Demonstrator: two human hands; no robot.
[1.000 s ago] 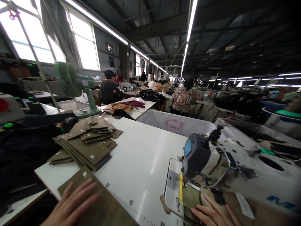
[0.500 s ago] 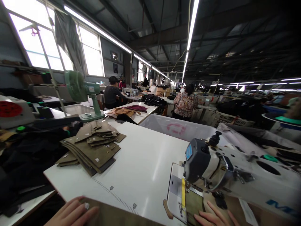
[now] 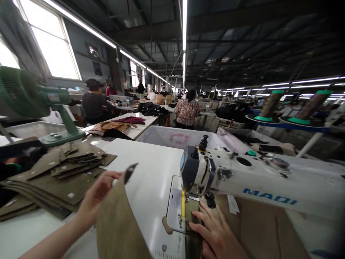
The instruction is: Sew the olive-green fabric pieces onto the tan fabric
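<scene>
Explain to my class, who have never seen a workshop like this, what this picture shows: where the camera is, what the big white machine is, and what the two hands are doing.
The camera sits on a worker's head, looking forward and down, so the two bare hands at the bottom are that person's own. The big white machine is a sewing machine standing on a white table. The left hand lifts the edge of an olive-brown fabric piece, pinched between fingers and thumb. The right hand lies flat, pressing fabric down near the needle. To the left lies a stack of cut fabric pieces of the same colour, with a green fan behind it. Farther back, other people sit at their own tables under long ceiling lights.
</scene>
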